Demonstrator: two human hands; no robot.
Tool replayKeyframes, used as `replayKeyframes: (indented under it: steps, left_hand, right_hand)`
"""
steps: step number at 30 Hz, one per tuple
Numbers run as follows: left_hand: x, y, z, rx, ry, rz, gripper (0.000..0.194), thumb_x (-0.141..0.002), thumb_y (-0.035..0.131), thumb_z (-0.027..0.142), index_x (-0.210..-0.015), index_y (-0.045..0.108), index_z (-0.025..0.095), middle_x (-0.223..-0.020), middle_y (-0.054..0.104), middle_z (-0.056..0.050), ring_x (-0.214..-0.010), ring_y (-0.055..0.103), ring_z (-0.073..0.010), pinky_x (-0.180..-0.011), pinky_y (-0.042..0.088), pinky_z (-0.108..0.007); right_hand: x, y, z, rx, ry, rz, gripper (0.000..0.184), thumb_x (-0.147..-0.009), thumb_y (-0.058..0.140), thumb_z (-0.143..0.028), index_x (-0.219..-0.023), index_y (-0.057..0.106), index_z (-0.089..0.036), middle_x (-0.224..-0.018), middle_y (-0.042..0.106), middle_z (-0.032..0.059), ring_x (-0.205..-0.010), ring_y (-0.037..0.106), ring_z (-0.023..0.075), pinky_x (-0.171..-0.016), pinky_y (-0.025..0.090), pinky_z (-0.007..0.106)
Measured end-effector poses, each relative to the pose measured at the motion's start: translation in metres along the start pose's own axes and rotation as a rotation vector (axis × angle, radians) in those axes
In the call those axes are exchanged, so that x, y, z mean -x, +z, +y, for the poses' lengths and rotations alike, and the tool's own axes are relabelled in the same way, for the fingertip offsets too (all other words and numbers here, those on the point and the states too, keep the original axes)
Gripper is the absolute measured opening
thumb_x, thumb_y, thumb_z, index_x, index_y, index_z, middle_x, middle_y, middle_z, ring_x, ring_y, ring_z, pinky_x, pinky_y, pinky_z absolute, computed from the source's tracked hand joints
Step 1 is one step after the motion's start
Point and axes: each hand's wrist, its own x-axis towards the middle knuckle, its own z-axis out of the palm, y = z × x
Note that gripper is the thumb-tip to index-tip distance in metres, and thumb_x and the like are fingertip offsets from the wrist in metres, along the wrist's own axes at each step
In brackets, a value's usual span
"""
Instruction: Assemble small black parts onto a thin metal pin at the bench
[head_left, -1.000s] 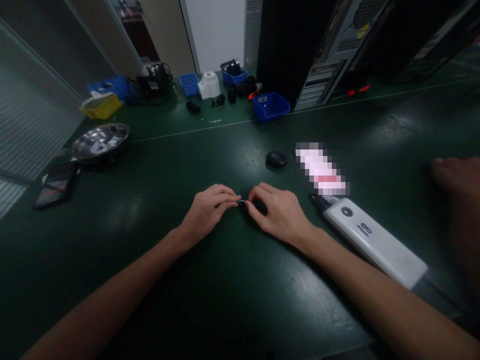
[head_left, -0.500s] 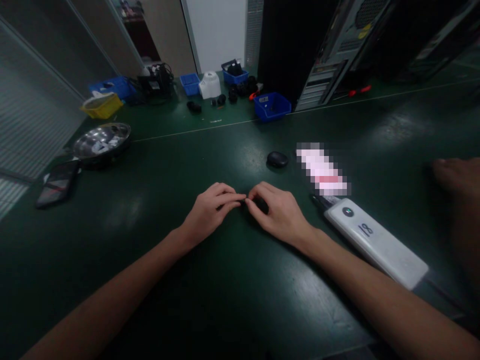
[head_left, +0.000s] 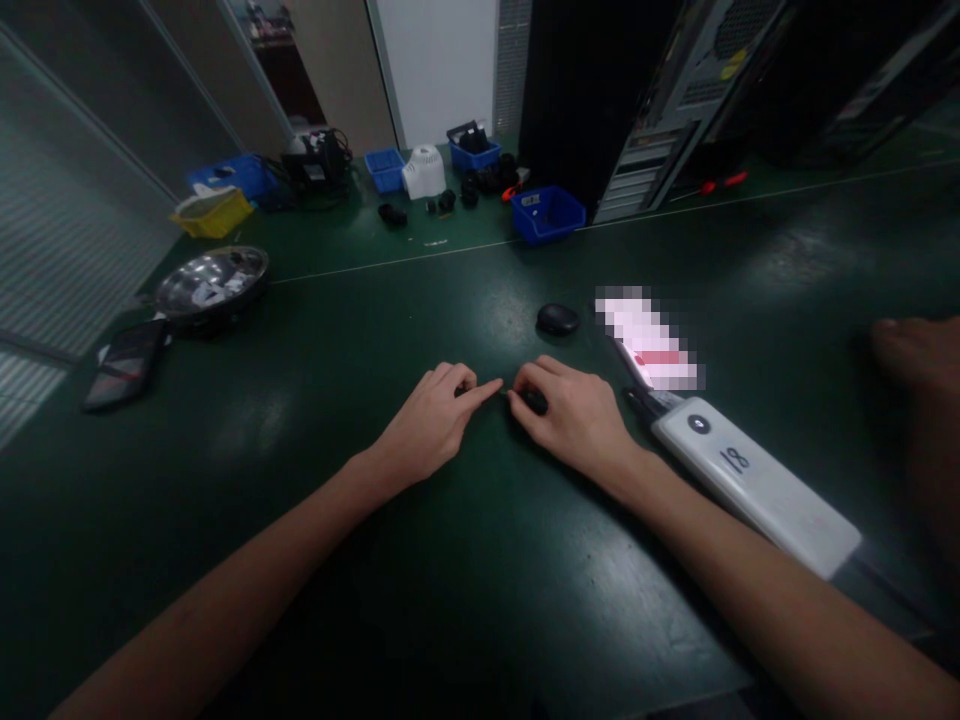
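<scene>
On the dark green tabletop, my left hand is closed, its thumb-side finger stretched toward my right hand. A dark bit shows within its curled fingers, too little to name. My right hand is closed too, with thumb and forefinger in a pinch. A small black thing shows under its curled fingers, mostly hidden. The fingertips of both hands are close together with a narrow gap. Beyond my right hand lies a rounded black object, its kind unclear.
To the right lie a white power bank marked 18 and a blurred-out lit screen. Another person's hand rests at the right edge. A metal bowl, a dark phone-like slab and a blue bin stand farther off.
My hands have drawn slightly apart from where their fingertips met. My left hand's finger now extends alone, with the others curled. The view has shifted a little.
</scene>
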Motion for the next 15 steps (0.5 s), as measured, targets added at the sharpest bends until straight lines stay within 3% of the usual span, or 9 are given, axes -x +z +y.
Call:
replayKeyframes:
  steps: [3, 9, 12, 15]
  left_hand:
    - [0.0019, -0.0024, 0.0001, 0.12, -0.026, 0.058, 0.045, -0.101, 0.036, 0.026, -0.145, 0.045, 0.028, -0.119, 0.061, -0.007, -0.107, 0.053, -0.0198, -0.091, 0.047, -0.039]
    - [0.0039, -0.0083, -0.001, 0.221, 0.006, 0.066, 0.027, -0.099, 0.048, 0.029, -0.121, 0.063, 0.026, -0.127, 0.063, -0.004, -0.121, 0.054, -0.0188, -0.104, 0.049, -0.041]
    - [0.0, -0.0078, -0.004, 0.213, 0.077, 0.021, 0.028, -0.1, 0.047, 0.03, -0.123, 0.063, 0.028, -0.14, 0.058, -0.002, -0.134, 0.048, -0.0181, -0.117, 0.042, -0.044]
    - [-0.003, -0.0064, -0.0083, 0.155, 0.107, -0.052, 0.032, -0.101, 0.042, 0.03, -0.129, 0.059, 0.029, -0.14, 0.059, -0.001, -0.136, 0.049, -0.0177, -0.119, 0.041, -0.047]
  right_hand:
    - [0.0, -0.0023, -0.0001, -0.021, 0.0, -0.002, 0.015, -0.094, 0.058, -0.036, -0.089, 0.064, -0.023, -0.091, 0.066, 0.002, -0.071, 0.057, 0.0158, -0.06, 0.031, 0.029]
    - [0.0005, -0.003, -0.0015, -0.048, -0.007, -0.029, 0.015, -0.093, 0.058, -0.036, -0.088, 0.065, -0.024, -0.089, 0.065, 0.0013, -0.071, 0.056, 0.0157, -0.06, 0.031, 0.029]
    - [0.0005, -0.0034, -0.0024, -0.032, -0.006, -0.033, 0.016, -0.093, 0.057, -0.037, -0.089, 0.065, -0.024, -0.089, 0.065, 0.0014, -0.071, 0.056, 0.0157, -0.06, 0.031, 0.03]
    - [0.0003, -0.0037, -0.0017, -0.007, -0.001, -0.016, 0.016, -0.094, 0.057, -0.037, -0.089, 0.065, -0.024, -0.091, 0.066, 0.0012, -0.071, 0.057, 0.0158, -0.059, 0.031, 0.03]
